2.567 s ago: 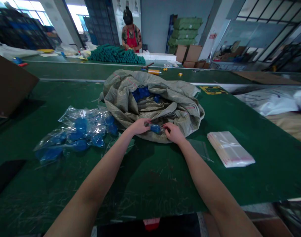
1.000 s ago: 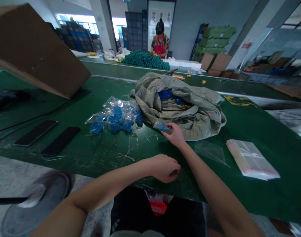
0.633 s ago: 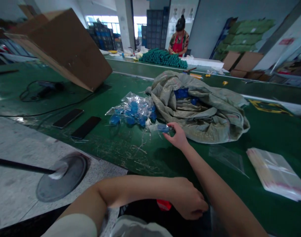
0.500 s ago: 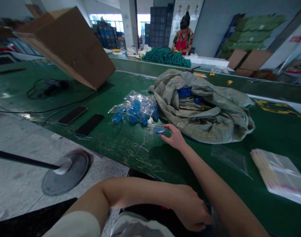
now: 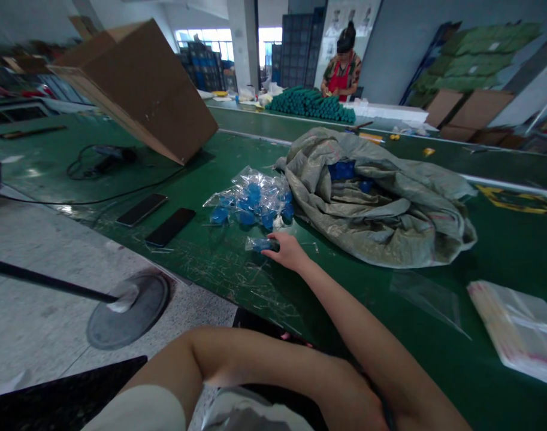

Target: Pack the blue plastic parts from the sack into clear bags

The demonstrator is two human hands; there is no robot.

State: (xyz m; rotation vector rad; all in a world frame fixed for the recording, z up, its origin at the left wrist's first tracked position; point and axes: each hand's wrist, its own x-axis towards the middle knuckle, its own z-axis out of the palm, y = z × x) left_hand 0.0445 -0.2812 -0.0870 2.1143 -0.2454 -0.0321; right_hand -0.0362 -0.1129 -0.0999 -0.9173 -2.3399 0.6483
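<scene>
The left hand (image 5: 351,402) is resting curled at the table's near edge, partly hidden behind the right forearm; whether it is holding anything cannot be determined. The right hand (image 5: 289,251) is gripping, fingers closed, the end of a clear bag of blue parts (image 5: 262,243), which is lying on the green table (image 5: 237,281) just short of a heap of bagged blue parts (image 5: 250,206). A woven sack (image 5: 381,215) is lying against that heap; a co-worker (image 5: 342,75) is standing far beyond.

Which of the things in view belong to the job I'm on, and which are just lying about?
Part of the job: the right hand on a small bagged blue piece; the pile of bagged blue pieces; the woven sack; the stack of clear bags.

Just lying about: the cardboard box; the black cable; a black phone; a second black phone.
</scene>
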